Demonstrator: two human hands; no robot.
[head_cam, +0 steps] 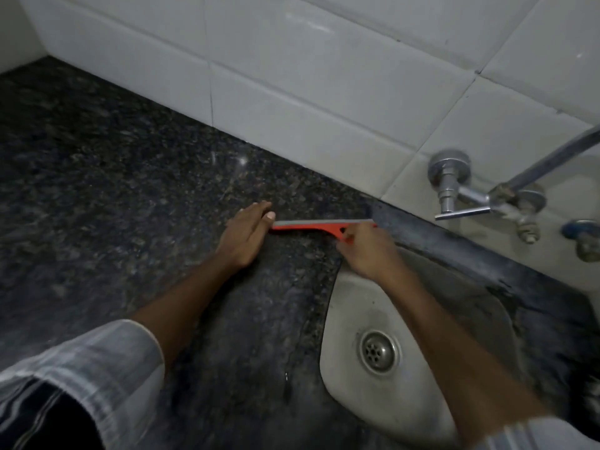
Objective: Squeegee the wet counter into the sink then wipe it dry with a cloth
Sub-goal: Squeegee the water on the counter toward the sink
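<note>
An orange squeegee point(311, 226) with a grey rubber blade lies across the dark speckled granite counter point(113, 177), just left of the steel sink point(350, 306). My right hand point(367, 248) grips the squeegee's handle at its right end, over the sink's upper rim. My left hand point(246, 235) rests flat on the counter, fingers together, its thumb touching the blade's left end. No cloth is in view.
The sink's drain point(379, 351) sits at the lower right. A chrome tap point(454, 193) with pipes juts from the white tiled wall point(292, 76) above the sink. The wall runs along the counter's far edge.
</note>
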